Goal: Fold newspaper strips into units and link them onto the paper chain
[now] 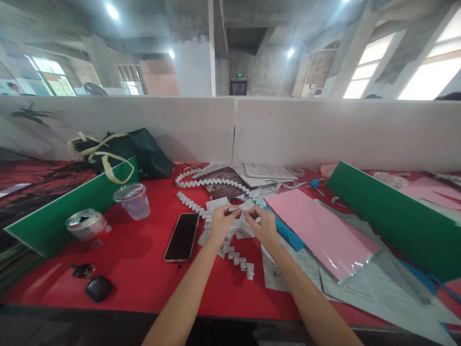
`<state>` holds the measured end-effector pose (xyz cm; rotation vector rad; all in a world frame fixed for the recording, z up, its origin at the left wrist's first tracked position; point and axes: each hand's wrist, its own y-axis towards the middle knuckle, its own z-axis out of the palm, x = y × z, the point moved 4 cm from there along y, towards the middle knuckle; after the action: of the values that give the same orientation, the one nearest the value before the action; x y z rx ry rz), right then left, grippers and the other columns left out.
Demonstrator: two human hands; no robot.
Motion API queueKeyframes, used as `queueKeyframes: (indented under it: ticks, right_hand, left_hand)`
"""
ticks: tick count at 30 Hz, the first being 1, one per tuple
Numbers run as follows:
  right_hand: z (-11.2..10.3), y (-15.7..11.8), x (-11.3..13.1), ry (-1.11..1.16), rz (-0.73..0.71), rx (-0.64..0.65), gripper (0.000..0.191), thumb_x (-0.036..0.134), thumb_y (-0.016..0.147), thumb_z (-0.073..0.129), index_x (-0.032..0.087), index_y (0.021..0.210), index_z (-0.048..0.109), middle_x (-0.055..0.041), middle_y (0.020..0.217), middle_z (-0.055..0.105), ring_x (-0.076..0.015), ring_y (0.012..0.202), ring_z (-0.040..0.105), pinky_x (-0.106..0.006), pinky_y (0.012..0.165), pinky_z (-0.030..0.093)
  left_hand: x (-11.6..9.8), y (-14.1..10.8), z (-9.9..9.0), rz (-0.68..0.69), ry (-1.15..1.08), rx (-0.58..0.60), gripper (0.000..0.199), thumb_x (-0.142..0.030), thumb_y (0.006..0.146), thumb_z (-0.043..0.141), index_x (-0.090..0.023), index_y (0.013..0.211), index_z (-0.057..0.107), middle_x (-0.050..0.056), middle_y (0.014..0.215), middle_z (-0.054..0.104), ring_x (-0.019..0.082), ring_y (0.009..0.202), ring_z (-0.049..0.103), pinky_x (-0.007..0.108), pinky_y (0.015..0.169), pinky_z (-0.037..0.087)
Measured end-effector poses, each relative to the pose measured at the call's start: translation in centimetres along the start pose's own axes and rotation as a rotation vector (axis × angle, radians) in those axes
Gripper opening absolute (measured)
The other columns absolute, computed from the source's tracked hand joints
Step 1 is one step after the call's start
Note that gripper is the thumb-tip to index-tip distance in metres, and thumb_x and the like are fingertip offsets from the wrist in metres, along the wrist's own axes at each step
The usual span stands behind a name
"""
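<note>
Folded paper piece [240, 208] was pinched between both hands, just above the red table [144, 269].

Head view: the left hand [220, 223] and right hand [264, 225] each gripped an end of that small white piece with their fingertips, right over a folded paper chain [237, 257] that trailed toward the table's near edge. Another zigzag chain [205, 182] lay further back by some scattered papers. A black phone [182, 236] sat face up just left of the left hand. Further left were a plastic cup [132, 201] and an opened can [86, 224], with a dark green bag [144, 151] behind them. A pink sheet [317, 230] lay right of the right hand, and a green board [396, 216] beyond it.
</note>
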<state>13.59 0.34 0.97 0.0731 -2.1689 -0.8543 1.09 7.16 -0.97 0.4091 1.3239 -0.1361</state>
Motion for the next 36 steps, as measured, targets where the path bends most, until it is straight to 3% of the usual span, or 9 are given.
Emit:
queueKeyframes:
  ticks: [4,11,18,25,29,33,36]
  right_hand:
    - [0.2,0.0,-0.1,-0.052,0.012,-0.021,0.017,0.028,0.077,0.055,0.019,0.064,0.051,0.0021,0.057,0.054,-0.0114,0.055,0.050,-0.023,0.056,0.038]
    - [0.7,0.0,-0.1,0.042,-0.048,0.067,0.017,0.035,0.082,0.055,0.018,0.078,0.058,-0.0020,0.068,0.060,-0.0148,0.063,0.054,-0.026,0.062,0.042]
    - [0.9,0.2,-0.6,0.127,-0.007,0.093,0.018,0.034,0.084,0.052,0.018,0.086,0.060,-0.0045,0.082,0.066,-0.0165,0.072,0.060,-0.027,0.065,0.046]
    - [0.6,0.2,-0.6,0.092,-0.073,0.077,0.018,0.027,0.087,0.046,0.020,0.090,0.063,-0.0060,0.090,0.067,-0.0184,0.080,0.060,-0.028,0.068,0.046]
    - [0.2,0.3,-0.5,0.135,-0.064,0.034,0.011,0.026,0.084,0.052,0.019,0.088,0.058,-0.0041,0.081,0.063,-0.0164,0.072,0.059,-0.028,0.065,0.047]
    - [0.0,0.6,-1.1,0.211,-0.018,0.005,0.018,0.028,0.084,0.053,0.020,0.099,0.056,-0.0054,0.090,0.063,-0.0169,0.079,0.060,-0.027,0.065,0.049]
    - [0.2,0.7,-1.5,0.218,-0.034,0.027,0.015,0.030,0.083,0.053,0.020,0.092,0.059,-0.0059,0.091,0.062,-0.0171,0.079,0.060,-0.029,0.067,0.049]
  left_hand:
    - [0.6,0.1,0.1,-0.027,-0.022,0.017,0.025,-0.032,0.066,0.070,-0.012,0.081,0.070,0.002,0.069,0.067,0.015,0.065,0.060,0.030,0.069,0.049]
    - [1.1,0.2,-0.2,0.081,0.160,0.040,0.024,-0.026,0.075,0.059,-0.012,0.091,0.071,0.008,0.089,0.070,0.020,0.082,0.063,0.033,0.078,0.050]
    - [1.0,-0.2,1.2,0.034,0.077,0.223,0.042,-0.009,0.071,0.052,-0.014,0.111,0.064,0.008,0.110,0.066,0.021,0.096,0.060,0.034,0.086,0.048]
    - [1.0,-0.1,1.3,0.019,0.019,0.221,0.036,-0.033,0.082,0.055,-0.015,0.112,0.063,0.011,0.115,0.064,0.023,0.102,0.059,0.036,0.086,0.048]
    - [0.9,-0.2,1.3,0.002,-0.013,0.225,0.039,-0.037,0.080,0.059,-0.016,0.113,0.064,0.009,0.118,0.063,0.024,0.106,0.057,0.037,0.090,0.047]
    - [0.9,-0.3,1.4,-0.043,-0.044,0.247,0.043,-0.037,0.078,0.062,-0.018,0.117,0.062,0.008,0.125,0.058,0.025,0.112,0.054,0.038,0.092,0.045]
    - [0.8,-0.3,1.3,-0.055,-0.045,0.249,0.044,-0.036,0.077,0.064,-0.020,0.117,0.061,0.008,0.126,0.058,0.025,0.111,0.054,0.037,0.090,0.046]
